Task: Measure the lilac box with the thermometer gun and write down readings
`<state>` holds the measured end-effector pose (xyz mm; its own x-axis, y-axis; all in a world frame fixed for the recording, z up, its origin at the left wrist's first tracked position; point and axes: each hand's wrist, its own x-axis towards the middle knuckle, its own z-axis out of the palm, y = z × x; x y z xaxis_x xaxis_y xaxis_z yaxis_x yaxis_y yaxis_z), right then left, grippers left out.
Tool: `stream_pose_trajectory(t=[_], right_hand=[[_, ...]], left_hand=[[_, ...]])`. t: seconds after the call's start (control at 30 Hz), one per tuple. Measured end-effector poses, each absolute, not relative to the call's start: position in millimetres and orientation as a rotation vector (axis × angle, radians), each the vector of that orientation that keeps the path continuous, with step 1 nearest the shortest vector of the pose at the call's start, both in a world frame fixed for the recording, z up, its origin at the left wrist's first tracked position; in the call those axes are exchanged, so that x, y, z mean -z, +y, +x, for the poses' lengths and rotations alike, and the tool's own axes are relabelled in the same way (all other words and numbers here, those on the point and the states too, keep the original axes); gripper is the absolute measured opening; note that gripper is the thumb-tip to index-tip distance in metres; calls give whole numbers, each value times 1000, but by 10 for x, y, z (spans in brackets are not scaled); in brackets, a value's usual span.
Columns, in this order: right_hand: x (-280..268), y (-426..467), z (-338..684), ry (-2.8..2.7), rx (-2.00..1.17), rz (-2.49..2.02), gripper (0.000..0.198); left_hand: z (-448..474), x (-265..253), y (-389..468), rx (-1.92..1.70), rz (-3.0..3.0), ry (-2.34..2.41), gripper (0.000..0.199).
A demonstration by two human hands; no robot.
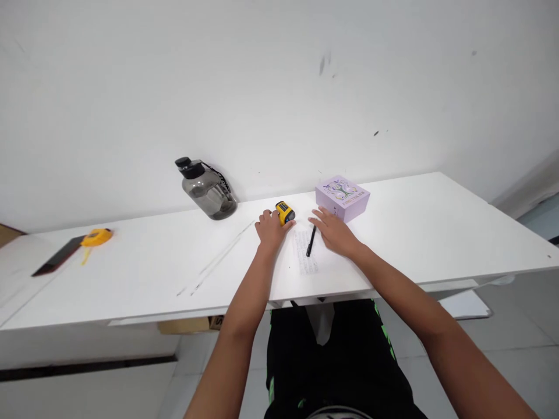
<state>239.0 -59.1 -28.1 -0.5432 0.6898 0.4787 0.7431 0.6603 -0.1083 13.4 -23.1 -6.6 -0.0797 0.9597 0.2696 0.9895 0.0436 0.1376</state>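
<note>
Left hand [269,228] lying flat and open on the desk [406,233], fingertips touching the yellow measuring device [285,212] at its far right; right hand [335,233] open, farther off, just right of the black pen [311,241], whose long axis runs near-to-far.

Print on paper slip [305,256] too small to read; purple box [343,198] lettering likewise.
</note>
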Motion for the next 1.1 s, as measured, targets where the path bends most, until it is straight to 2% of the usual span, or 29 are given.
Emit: stream_pose_trajectory(t=[0.07, 0.2, 0.33, 0.57, 0.73, 0.87, 1.0, 1.1], right_hand=[[298, -607, 2319, -2506, 77, -1150, 53], [284, -633, 2282, -2581, 51, -1235, 34], [221, -645, 2291, -2602, 70, -1194, 26], [114, -694, 2450, -2428, -63, -1474, 21], [145, -706, 2538, -2283, -88, -1358, 19], [213, -746, 2437, -2046, -424, -1055, 25], [269, -776, 2309, -1868, -829, -958, 45], [284, -753, 2266, -1825, -958, -1078, 33]], left_hand=[[161, 60, -245, 547, -2069, -2060, 56], [282, 77, -281, 657, -2200, -1731, 44], [374, 118, -307, 675, -2290, -1566, 33], [343, 178, -276, 821, -2265, -1588, 34], [377, 191, -292, 900, -2297, -1548, 39], [462, 233, -342, 790, -2377, -1543, 45], [540, 309, -362, 623, -2305, -1716, 55], [555, 323, -341, 548, -2277, -1805, 59]])
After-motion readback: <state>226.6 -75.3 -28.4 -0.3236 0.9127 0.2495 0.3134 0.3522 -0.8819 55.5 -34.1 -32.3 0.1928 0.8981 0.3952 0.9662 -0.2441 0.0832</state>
